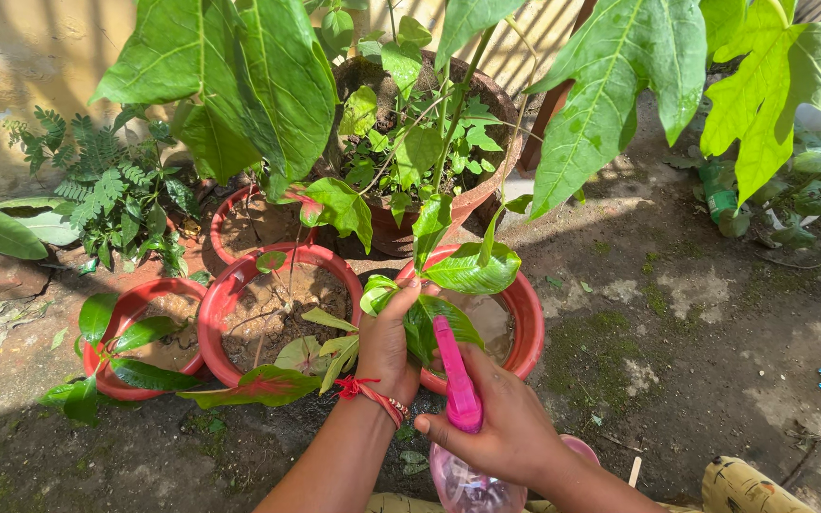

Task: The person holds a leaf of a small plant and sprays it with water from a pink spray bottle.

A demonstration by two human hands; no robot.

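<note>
Head view: right hand [505,432] at 6 o'clock, closed around the pink sprayer [458,380], nozzle aimed toward 12. Its clear bottle [467,486] sits below the hand. Left hand [387,342] just at 9 o'clock of the sprayer, fingers curled on a green leaf [429,318] over the red pot [525,323]. More red pots [230,304] at 9 o'clock, big clay pot [486,180] at 12.
</note>
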